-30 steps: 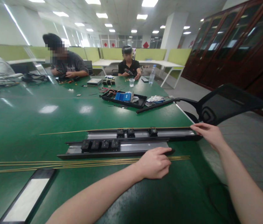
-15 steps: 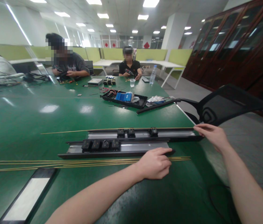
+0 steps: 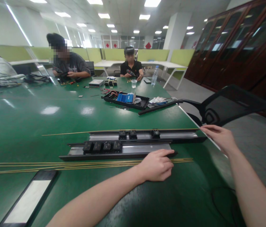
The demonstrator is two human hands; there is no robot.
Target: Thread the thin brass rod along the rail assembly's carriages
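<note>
Two black-edged metal rails lie side by side across the green table. My left hand [image 3: 158, 165] rests on the right end of the near rail [image 3: 144, 148], its index finger stretched along the edge and the others curled. Several black square blocks [image 3: 97, 147] sit toward that rail's left. My right hand [image 3: 219, 137], fingers pinched, is at the right end of a thin brass rod [image 3: 66, 134] that runs along the back edge of the far rail [image 3: 177, 135]. Three black blocks [image 3: 133, 134] sit in the far rail. Several loose brass rods [image 3: 76, 165] lie in front, partly under my left arm.
A black tray [image 3: 144, 101] with a blue-finned part, gloves [image 3: 157, 101] and a black strip [image 3: 157, 108] lie farther back. A black chair [image 3: 232, 105] stands at the right edge. A black panel with a white face [image 3: 26, 201] lies front left. Several people sit beyond.
My right hand has shifted slightly to the right, and the brass rod along the far rail has slid a little the same way. My left hand stays on the near rail.
</note>
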